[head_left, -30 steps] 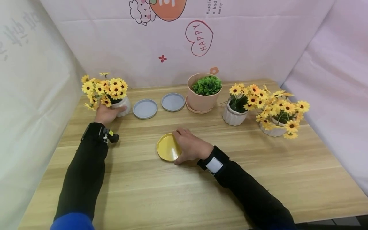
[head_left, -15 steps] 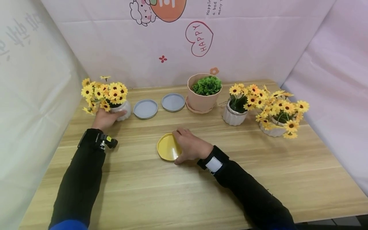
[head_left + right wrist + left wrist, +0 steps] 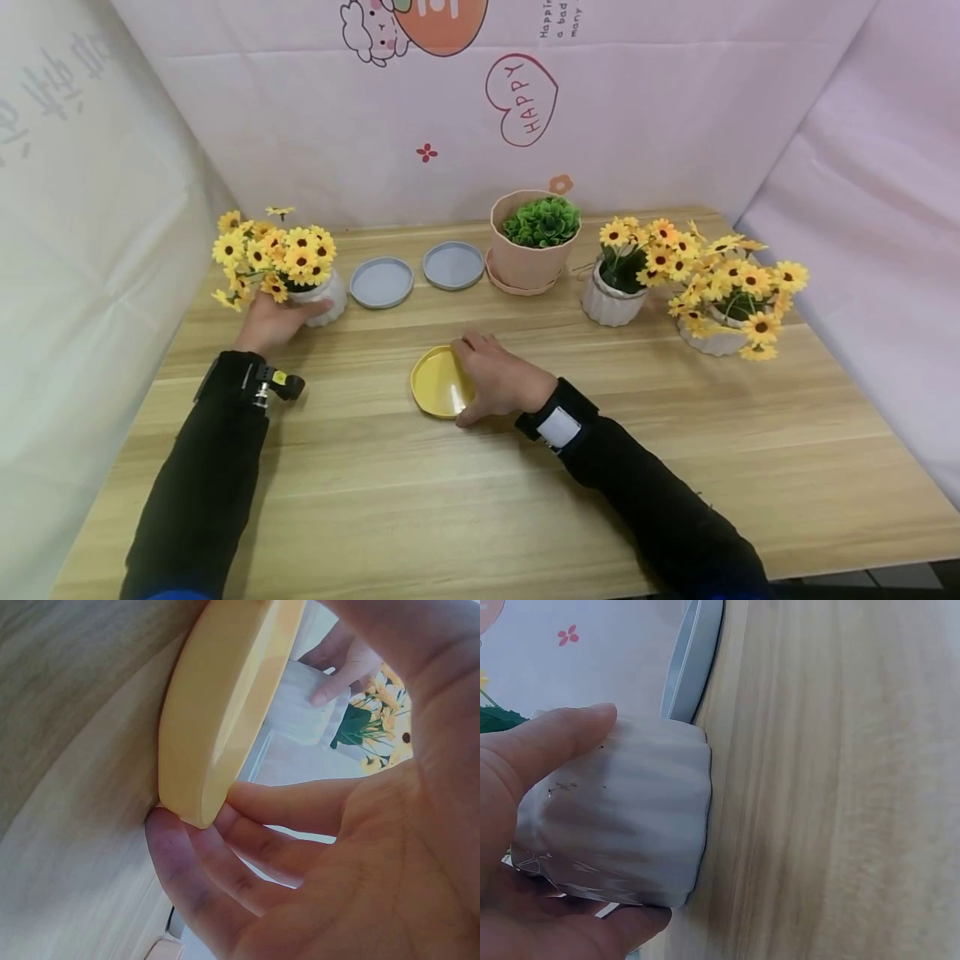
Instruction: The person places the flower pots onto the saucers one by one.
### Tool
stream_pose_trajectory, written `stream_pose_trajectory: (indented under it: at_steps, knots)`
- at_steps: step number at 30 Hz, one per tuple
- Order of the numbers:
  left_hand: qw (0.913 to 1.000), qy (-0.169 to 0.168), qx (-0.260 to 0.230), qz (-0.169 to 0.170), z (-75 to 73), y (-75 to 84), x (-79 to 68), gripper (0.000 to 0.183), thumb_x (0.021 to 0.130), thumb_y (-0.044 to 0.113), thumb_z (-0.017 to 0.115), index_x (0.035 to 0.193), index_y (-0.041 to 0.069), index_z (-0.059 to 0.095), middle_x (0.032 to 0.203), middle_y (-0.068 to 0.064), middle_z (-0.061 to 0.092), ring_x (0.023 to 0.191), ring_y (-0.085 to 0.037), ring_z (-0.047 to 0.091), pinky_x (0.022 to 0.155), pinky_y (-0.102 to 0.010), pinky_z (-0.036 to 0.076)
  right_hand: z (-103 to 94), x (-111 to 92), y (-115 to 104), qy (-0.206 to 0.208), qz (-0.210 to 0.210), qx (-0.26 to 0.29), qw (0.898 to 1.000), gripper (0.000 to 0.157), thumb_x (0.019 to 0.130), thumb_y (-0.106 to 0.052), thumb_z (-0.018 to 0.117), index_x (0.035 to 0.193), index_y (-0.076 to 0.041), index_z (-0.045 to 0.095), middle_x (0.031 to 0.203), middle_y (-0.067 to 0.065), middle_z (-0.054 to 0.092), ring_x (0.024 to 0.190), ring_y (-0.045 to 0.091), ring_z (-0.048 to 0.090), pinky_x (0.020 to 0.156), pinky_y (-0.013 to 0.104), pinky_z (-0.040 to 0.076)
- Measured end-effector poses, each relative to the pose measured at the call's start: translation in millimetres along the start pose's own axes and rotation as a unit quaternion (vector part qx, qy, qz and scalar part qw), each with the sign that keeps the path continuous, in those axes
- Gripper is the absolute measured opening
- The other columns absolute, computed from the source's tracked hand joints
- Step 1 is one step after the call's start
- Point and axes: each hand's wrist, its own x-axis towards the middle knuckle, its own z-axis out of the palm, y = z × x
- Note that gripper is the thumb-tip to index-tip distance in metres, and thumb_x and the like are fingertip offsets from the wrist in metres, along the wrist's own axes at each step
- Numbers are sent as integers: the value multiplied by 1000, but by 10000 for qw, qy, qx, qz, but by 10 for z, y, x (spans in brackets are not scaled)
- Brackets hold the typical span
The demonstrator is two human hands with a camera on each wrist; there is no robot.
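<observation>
My left hand (image 3: 273, 323) grips a white ribbed flowerpot (image 3: 645, 802) that holds yellow daisy-like flowers (image 3: 288, 250). In the left wrist view the thumb lies along one side of this pot and fingers wrap the other, with the pot's base right at the wooden tabletop. Mid-table, my right hand (image 3: 498, 379) holds a shallow yellow saucer (image 3: 438, 383) by its right edge. The right wrist view has several fingertips at the saucer's rim (image 3: 217, 697), which stands low at the table surface. The far fingers of the left hand are hidden behind the pot and flowers in the head view.
Two grey-blue saucers, the left one (image 3: 381, 283) and the right one (image 3: 453, 265), lie right of the held pot. A pink pot (image 3: 525, 262) with a green plant stands on a pink saucer. Two more white flowerpots (image 3: 611, 300) are at the right. Cloth walls (image 3: 300, 125) surround the table.
The left hand has drawn the white flowerpot a short way towards me and slightly right. My right hand and the yellow saucer have stayed in place.
</observation>
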Motion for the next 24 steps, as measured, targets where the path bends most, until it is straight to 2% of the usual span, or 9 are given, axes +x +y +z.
stream_pose_trajectory:
  at_steps: [9, 14, 18, 24]
  knots:
    - [9999, -77, -140, 49, 32, 13, -148, 103, 92, 30, 85, 170, 19, 19, 176, -11, 24, 164, -34, 20, 135, -56, 12, 5, -2, -1, -34, 20, -6, 10000, 103, 77, -39, 96, 156, -3, 39, 151, 16, 45, 135, 32, 44, 119, 44, 44]
    - [9997, -137, -169, 115, 43, 19, -214, 104, 91, 27, 85, 170, 23, 17, 177, -8, 22, 165, -32, 16, 135, -56, 10, 1, 0, 4, -27, 2, -15, 10000, 103, 77, -39, 96, 156, -3, 40, 150, 16, 45, 136, 32, 44, 119, 44, 44]
    - [9996, -235, -112, 52, 50, 21, -256, 108, 91, 31, 86, 171, 26, 13, 178, -8, 18, 166, -33, 13, 135, -57, 8, -2, 5, 11, -11, 20, -54, 10000, 104, 77, -40, 96, 156, -3, 39, 151, 15, 45, 136, 31, 44, 120, 43, 43]
    - [9994, -318, -76, 98, 73, 10, -339, 106, 89, 30, 87, 169, 22, 18, 176, -10, 23, 164, -36, 18, 134, -60, 9, -2, 3, 12, -6, -7, -55, 10000, 104, 77, -40, 95, 157, -2, 39, 151, 16, 45, 136, 32, 44, 120, 43, 43]
